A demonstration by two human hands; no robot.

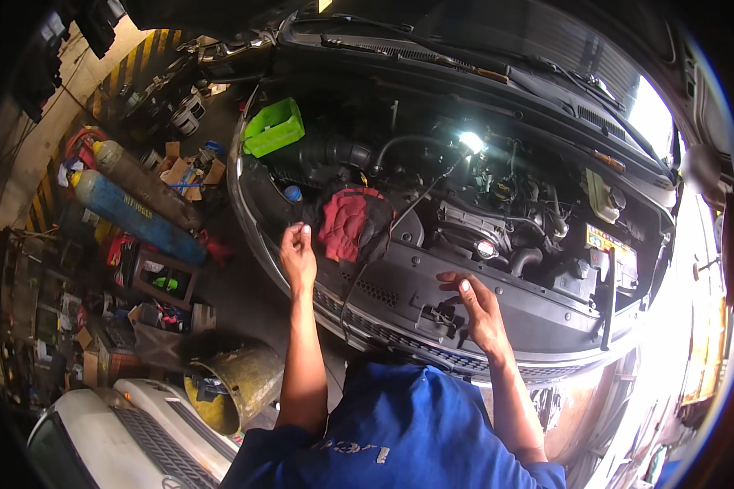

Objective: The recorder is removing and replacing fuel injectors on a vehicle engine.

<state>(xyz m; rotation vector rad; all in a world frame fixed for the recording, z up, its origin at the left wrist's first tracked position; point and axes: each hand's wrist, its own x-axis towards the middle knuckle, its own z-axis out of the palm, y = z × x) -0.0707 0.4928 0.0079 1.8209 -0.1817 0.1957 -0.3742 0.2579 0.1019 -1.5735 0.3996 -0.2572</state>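
Note:
I look down into the open engine bay (497, 212) of a car. My left hand (298, 251) is raised at the bay's left front corner, fingers pinched together, just left of a red rag (344, 222) lying on a black part; whether it pinches anything I cannot tell. On the black front panel (408, 293) rests my right hand (475, 308), fingers spread, beside the hood latch (442, 314). A bright work lamp (470, 141) shines deep in the bay, its cable running down toward the front.
A green plastic tray (274, 126) sits at the bay's left rear. On the floor to the left lie a blue gas cylinder (139, 216), a grey cylinder (143, 183), boxes, tools and a yellow bucket (224, 383). A white vehicle's front (114, 440) is at lower left.

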